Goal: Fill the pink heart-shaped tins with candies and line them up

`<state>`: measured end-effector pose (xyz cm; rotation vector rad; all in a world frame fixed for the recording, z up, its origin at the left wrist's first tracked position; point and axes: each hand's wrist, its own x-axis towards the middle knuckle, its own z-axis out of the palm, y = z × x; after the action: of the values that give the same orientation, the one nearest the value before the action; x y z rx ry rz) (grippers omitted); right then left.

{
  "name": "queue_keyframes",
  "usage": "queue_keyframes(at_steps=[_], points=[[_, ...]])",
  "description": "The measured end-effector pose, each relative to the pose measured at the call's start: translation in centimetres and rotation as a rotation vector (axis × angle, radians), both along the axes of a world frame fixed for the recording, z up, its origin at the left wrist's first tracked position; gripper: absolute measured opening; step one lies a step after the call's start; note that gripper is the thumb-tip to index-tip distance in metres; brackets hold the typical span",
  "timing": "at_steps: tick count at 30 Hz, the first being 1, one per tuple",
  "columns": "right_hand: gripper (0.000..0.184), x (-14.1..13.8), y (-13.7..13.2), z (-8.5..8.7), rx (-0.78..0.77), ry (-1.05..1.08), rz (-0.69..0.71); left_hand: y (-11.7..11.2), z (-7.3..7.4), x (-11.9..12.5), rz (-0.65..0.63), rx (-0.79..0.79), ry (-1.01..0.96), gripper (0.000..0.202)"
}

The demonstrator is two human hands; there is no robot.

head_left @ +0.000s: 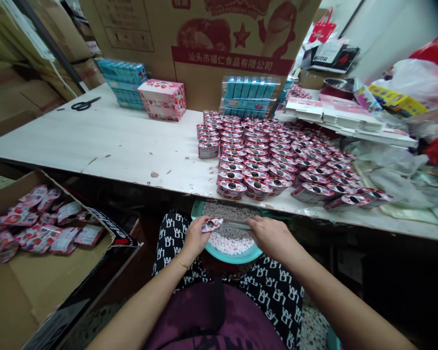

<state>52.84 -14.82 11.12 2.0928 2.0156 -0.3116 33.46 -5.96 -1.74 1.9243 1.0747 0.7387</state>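
Note:
My left hand (pixel 196 240) is closed on a small red-and-white printed pouch (pixel 212 224), its open top facing up. My right hand (pixel 270 235) grips a translucent, narrow scoop-like tool (pixel 236 225), whose far end points toward the pouch; its exact shape is blurred. Both hands are over a turquoise basin (pixel 233 259) between my knees. Small white and pinkish pellets (pixel 226 243) fill the basin. On the table edge above it stand rows of similar upright pouches (pixel 231 187) with dark openings in their tops.
A cardboard box (pixel 7 291) at the left holds loose pouches (pixel 40 228). Black scissors (pixel 85 103), a strawberry-print box (pixel 163 99) and blue packs (pixel 248 97) lie on the white table (pixel 131 141). Flat white-and-pink cartons (pixel 336 114) and plastic bags (pixel 405 180) crowd the right.

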Motion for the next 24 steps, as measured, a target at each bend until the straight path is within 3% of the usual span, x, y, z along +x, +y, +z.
queue_keyframes(at_steps=[6,9,12,16,21,24], points=[[0.031,4.3,-2.7,-5.3,-0.095,0.096,-0.237,0.5,1.7,0.0,0.005,-0.190,-0.202,0.031],[0.030,4.2,-2.7,-7.9,-0.118,0.146,-0.260,0.7,3.4,0.5,-0.025,-0.174,-0.194,0.033],[0.029,3.7,-2.2,-9.7,-0.157,0.130,-0.236,2.0,6.2,0.5,-0.052,-0.051,-0.148,0.034],[0.029,2.8,-2.1,-11.6,-0.177,0.056,-0.160,7.3,9.0,1.1,-0.048,0.225,-0.057,0.032],[0.032,1.5,-2.2,-13.2,-0.174,0.106,-0.132,16.1,8.0,5.6,0.049,0.266,0.012,0.041],[0.038,1.3,-2.1,-13.6,-0.226,0.179,-0.141,18.3,7.7,6.8,0.115,0.268,-0.024,0.058]])
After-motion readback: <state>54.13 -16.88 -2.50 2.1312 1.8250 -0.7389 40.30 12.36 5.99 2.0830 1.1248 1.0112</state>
